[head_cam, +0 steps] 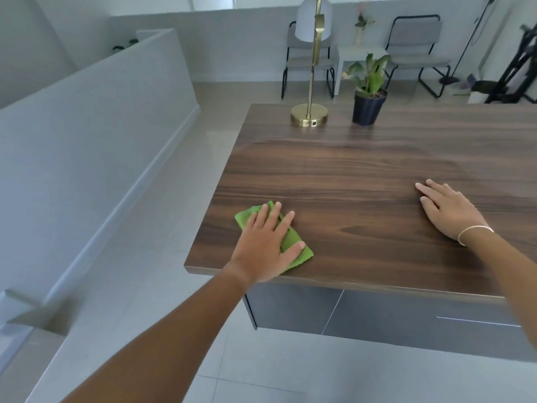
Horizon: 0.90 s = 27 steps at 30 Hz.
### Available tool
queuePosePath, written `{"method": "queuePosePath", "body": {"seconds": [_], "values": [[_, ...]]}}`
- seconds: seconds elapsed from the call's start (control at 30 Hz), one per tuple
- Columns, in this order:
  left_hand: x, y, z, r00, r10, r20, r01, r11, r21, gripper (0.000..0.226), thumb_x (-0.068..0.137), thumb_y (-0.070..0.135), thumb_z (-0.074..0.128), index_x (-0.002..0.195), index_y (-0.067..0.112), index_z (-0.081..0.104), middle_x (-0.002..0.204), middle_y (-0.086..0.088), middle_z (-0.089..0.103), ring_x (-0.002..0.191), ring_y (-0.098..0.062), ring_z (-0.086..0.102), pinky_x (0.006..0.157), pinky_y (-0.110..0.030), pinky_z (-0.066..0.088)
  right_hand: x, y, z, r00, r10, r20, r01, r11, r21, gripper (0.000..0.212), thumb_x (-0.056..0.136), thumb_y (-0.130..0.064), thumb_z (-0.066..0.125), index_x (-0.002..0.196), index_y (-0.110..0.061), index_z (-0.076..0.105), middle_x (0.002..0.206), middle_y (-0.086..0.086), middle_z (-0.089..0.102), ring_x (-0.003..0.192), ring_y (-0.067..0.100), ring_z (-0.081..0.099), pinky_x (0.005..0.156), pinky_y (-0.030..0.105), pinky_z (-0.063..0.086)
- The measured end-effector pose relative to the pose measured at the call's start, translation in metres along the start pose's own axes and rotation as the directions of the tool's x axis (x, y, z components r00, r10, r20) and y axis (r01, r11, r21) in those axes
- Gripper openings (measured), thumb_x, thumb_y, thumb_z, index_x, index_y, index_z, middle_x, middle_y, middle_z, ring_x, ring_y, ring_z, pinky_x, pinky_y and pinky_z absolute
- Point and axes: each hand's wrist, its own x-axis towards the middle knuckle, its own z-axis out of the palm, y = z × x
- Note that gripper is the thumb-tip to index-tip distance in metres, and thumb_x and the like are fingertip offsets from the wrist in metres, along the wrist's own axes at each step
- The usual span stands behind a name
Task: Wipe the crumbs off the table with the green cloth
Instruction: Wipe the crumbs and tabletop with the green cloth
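A folded green cloth (245, 216) lies flat on the dark wooden table (363, 175), near its front left corner. My left hand (266, 245) presses down on the cloth with fingers spread, covering most of it. My right hand (449, 210) rests palm down on the bare wood further right, fingers apart, holding nothing; a thin bracelet circles its wrist. I can make out no crumbs on the wood grain.
A brass lamp base (309, 117) and a potted plant in a black pot (366, 107) stand at the table's far side. The left table edge (215, 187) drops to a tiled floor. Grey drawers sit under the front edge. Two chairs stand beyond.
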Motion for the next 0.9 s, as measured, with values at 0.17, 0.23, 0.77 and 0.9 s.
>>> {"method": "queuePosePath", "body": {"seconds": [0.17, 0.23, 0.77, 0.9], "values": [[0.014, 0.091, 0.019, 0.98, 0.197, 0.023, -0.194, 0.976, -0.096, 0.078, 0.08, 0.065, 0.014, 0.146, 0.023, 0.016, 0.159, -0.009, 0.006, 0.145, -0.028, -0.001, 0.117, -0.041, -0.003, -0.003, -0.004, 0.004, 1.0, -0.021, 0.009, 0.02, 1.0, 0.024, 0.045, 0.098, -0.028, 0.031, 0.143, -0.023, 0.033, 0.156, 0.003, 0.022, 0.145, 0.028, 0.015, 0.118, 0.042, 0.009], [0.013, 0.085, 0.019, 0.972, 0.235, 0.026, -0.231, 0.967, -0.103, 0.076, 0.081, 0.064, 0.018, 0.146, 0.025, 0.016, 0.159, -0.007, 0.006, 0.146, -0.025, -0.002, 0.116, -0.038, -0.005, -0.006, -0.003, 0.007, 1.0, -0.018, 0.024, 0.018, 1.0, 0.019, 0.045, 0.098, -0.028, 0.031, 0.143, -0.024, 0.033, 0.156, 0.002, 0.022, 0.145, 0.027, 0.015, 0.119, 0.042, 0.009], [0.078, -0.067, -0.006, 0.977, -0.213, -0.017, 0.212, 0.977, -0.035, 0.084, 0.076, 0.071, 0.008, 0.148, 0.027, 0.009, 0.159, -0.007, 0.002, 0.146, -0.027, -0.002, 0.117, -0.04, -0.001, -0.002, 0.004, -0.001, 1.0, -0.007, -0.001, 0.007, 1.0, 0.023, 0.045, 0.097, -0.029, 0.035, 0.142, -0.026, 0.034, 0.155, 0.0, 0.024, 0.145, 0.026, 0.017, 0.119, 0.042, 0.012], [0.13, -0.076, -0.004, 0.955, -0.295, -0.025, 0.295, 0.955, 0.0, 0.071, 0.089, 0.061, 0.022, 0.148, 0.023, 0.009, 0.159, -0.011, 0.004, 0.145, -0.031, -0.001, 0.117, -0.043, 0.002, -0.002, 0.005, -0.001, 1.0, -0.005, -0.012, 0.005, 0.999, 0.037, 0.045, 0.096, -0.03, 0.036, 0.141, -0.03, 0.034, 0.154, -0.003, 0.026, 0.145, 0.023, 0.018, 0.119, 0.04, 0.012]]}}
